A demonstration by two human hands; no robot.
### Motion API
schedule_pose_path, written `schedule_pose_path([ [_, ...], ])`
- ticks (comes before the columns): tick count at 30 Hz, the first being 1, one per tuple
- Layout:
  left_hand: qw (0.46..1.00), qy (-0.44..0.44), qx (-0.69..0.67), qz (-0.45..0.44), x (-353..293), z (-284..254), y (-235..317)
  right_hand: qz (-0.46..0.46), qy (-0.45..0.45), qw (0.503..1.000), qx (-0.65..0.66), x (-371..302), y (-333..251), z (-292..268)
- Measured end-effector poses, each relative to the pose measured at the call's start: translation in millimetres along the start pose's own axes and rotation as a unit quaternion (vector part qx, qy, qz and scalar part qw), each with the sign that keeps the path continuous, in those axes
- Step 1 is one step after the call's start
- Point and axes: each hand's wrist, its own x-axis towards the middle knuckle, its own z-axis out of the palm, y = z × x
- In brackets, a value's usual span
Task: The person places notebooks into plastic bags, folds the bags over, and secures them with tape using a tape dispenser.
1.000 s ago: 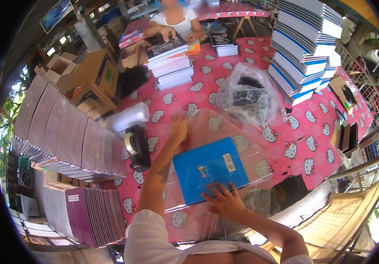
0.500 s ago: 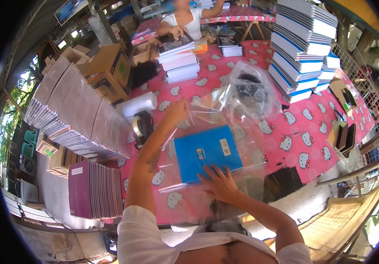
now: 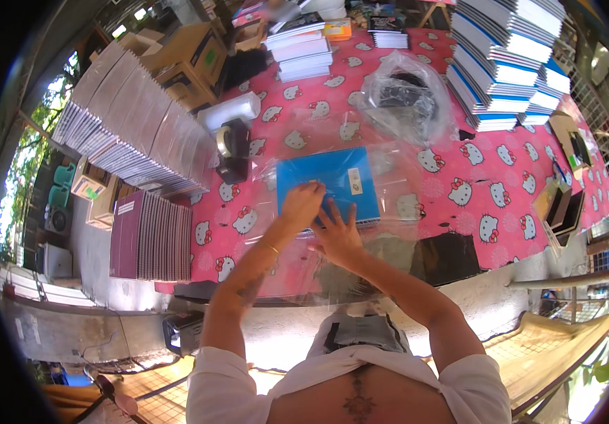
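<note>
A blue notebook [image 3: 329, 164] with a pale label lies flat on a sheet of clear plastic film [image 3: 398, 161], which spreads past its sides. My left hand [image 3: 303, 203] is over the notebook's near left part, its fingers drawn together; whatever is between them is hidden. Beside it, my right hand [image 3: 340, 237] rests with spread fingers across the notebook's near edge and holds nothing. Left of the film stands a black tape dispenser [image 3: 232, 162] with a roll of tape in it.
Tall stacks of notebooks stand at left [image 3: 131, 120] and at far right [image 3: 506, 60]; a purple-covered row [image 3: 150, 237] sits at near left. Beyond the film is a clear plastic bag [image 3: 407, 99] with dark contents. Open small boxes [image 3: 559, 212] are at the right edge of the pink tablecloth [image 3: 453, 191].
My left hand has come nearer, from the film beyond the notebook down onto the notebook beside my right hand. The raised film has come down. The view has tilted toward me.
</note>
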Motion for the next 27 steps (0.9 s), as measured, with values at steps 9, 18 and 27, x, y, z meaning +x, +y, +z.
schedule_pose_path([
  [9,0.975,0.059,-0.137,-0.166,-4,13,29,-0.010,-0.069,0.997,0.014,11,19,9],
  [18,0.989,0.091,-0.043,-0.108,-14,34,25,0.100,0.137,0.986,-0.004,26,43,-36],
  [27,0.995,0.008,0.034,-0.092,-9,31,9,-0.044,-0.126,0.987,-0.091,30,55,-51],
])
